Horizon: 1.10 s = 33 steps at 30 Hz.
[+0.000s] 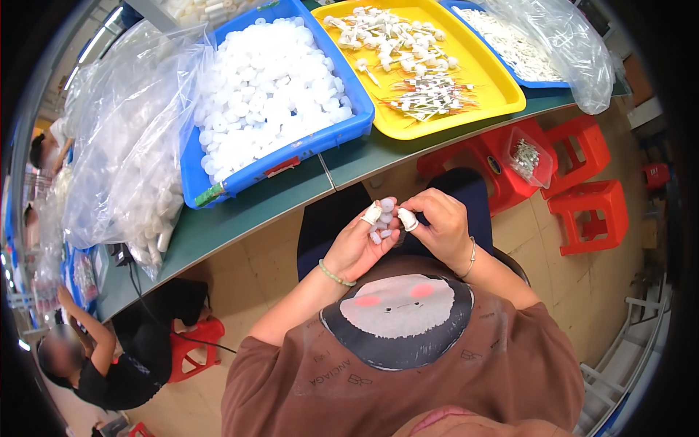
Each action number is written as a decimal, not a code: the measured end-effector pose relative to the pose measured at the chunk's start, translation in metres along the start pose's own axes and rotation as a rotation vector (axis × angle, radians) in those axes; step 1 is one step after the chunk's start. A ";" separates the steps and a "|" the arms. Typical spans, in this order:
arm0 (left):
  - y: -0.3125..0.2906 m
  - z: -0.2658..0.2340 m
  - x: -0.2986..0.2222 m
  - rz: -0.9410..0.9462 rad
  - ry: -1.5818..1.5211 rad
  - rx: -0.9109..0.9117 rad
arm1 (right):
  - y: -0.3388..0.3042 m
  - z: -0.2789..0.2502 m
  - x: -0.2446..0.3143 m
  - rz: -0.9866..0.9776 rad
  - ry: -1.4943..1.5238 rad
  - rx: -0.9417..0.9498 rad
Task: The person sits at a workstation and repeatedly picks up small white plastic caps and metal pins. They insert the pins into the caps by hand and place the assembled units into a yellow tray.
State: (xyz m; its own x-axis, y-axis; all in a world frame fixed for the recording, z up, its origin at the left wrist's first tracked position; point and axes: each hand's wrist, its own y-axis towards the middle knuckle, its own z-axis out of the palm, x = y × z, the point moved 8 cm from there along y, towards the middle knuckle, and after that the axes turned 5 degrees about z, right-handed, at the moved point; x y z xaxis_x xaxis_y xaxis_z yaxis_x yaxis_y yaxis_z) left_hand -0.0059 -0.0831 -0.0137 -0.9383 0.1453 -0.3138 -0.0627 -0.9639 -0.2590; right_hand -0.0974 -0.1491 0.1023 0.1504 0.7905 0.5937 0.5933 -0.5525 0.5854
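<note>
My left hand (360, 244) is curled around several small white plastic caps (384, 218), held over my lap below the table edge. A white finger cot covers one left fingertip. My right hand (437, 222) pinches at the same cluster of caps from the right, also with a white finger cot on a fingertip. Both hands touch each other. On the table beyond, a blue bin (342, 135) is heaped with white round caps. A yellow tray (495, 80) holds small white parts with thin stems.
A second blue bin (539, 84) with a clear plastic bag sits at the far right. Large clear bags of white parts (131, 146) lie on the table's left. Red stools (590, 204) stand under the table, one with a small clear container. Another person (95, 364) sits at lower left.
</note>
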 end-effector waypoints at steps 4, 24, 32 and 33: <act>0.000 -0.001 0.001 0.003 -0.073 0.017 | -0.002 0.004 0.004 -0.071 -0.108 -0.012; -0.001 -0.004 -0.011 0.150 0.315 -0.109 | 0.000 0.007 0.001 0.072 -0.052 0.091; 0.000 -0.007 -0.014 0.174 0.353 -0.069 | -0.015 0.024 -0.031 0.595 0.332 0.284; -0.001 -0.006 -0.014 0.176 0.354 -0.085 | -0.011 0.022 -0.027 0.543 0.290 0.304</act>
State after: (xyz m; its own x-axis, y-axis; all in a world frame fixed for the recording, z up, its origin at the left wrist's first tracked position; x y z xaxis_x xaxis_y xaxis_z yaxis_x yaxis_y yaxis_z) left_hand 0.0092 -0.0832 -0.0142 -0.7562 0.0617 -0.6515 0.1311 -0.9611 -0.2432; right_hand -0.0909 -0.1585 0.0674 0.2966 0.2962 0.9079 0.6959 -0.7181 0.0069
